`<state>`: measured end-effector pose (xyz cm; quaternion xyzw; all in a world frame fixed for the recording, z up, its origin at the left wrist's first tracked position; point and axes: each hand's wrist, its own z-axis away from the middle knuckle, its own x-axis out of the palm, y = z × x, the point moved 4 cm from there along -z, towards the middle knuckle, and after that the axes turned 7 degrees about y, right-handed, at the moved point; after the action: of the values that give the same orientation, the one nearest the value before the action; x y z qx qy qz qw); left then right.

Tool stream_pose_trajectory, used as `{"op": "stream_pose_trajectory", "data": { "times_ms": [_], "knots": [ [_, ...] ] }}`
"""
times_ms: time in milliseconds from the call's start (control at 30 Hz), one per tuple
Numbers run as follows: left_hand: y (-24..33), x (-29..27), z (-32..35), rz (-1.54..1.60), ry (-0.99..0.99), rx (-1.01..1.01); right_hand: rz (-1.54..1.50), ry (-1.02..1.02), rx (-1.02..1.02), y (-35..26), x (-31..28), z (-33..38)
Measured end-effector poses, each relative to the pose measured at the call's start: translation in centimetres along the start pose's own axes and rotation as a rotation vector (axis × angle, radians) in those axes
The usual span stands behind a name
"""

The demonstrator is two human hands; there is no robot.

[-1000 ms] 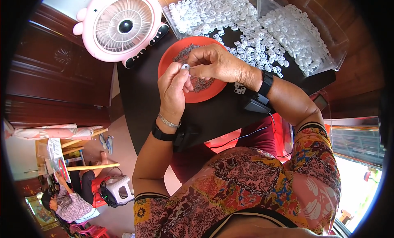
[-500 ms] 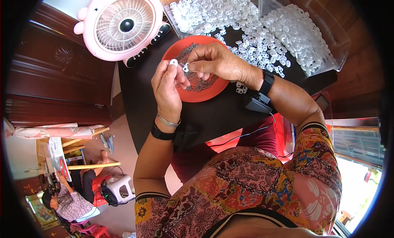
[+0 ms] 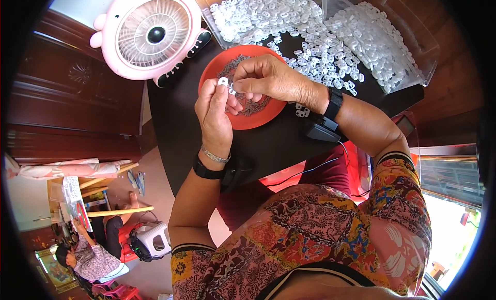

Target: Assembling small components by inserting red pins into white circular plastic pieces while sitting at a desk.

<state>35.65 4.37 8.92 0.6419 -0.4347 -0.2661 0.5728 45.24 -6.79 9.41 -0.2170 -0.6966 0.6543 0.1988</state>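
Both hands meet over the orange-red bowl (image 3: 258, 124), and it's close finger work! The left hand (image 3: 214, 116) pinches a white two-holed plastic piece (image 3: 223, 81) between thumb and forefinger, up above the bowl's left half. The right hand (image 3: 271, 82) comes in above the bowl's middle, thumb and forefinger drawn together at a second small white piece (image 3: 232, 90); whether they grip it, I cannot tell.

What makes this go well, I'd judge: a light pinch by the edges, holes left uncovered, the left hand steady while the right does the fine moving. Staying over the bowl looks wise, since a slip should land among the slim grey parts (image 3: 254, 109) inside it. Beyond the bowl, to its right, loose white plastic pieces (image 3: 330, 67) spread across the dark surface (image 3: 178, 129), within easy reach.
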Motion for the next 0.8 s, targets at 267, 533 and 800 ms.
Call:
{"op": "stream_pose_trajectory", "data": {
  "times_ms": [267,533,800],
  "knots": [
    [-0.30,-0.02,0.05,0.004,-0.013,0.015,0.013,-0.006,-0.044,-0.57,0.38,0.38],
    [-0.32,0.00,0.10,0.013,-0.002,-0.017,0.143,0.061,-0.120,-0.91,0.47,0.49],
    [0.10,-0.11,-0.20,0.093,-0.018,-0.097,0.005,-0.009,-0.003,-0.41,-0.02,0.29]
  ]
}}
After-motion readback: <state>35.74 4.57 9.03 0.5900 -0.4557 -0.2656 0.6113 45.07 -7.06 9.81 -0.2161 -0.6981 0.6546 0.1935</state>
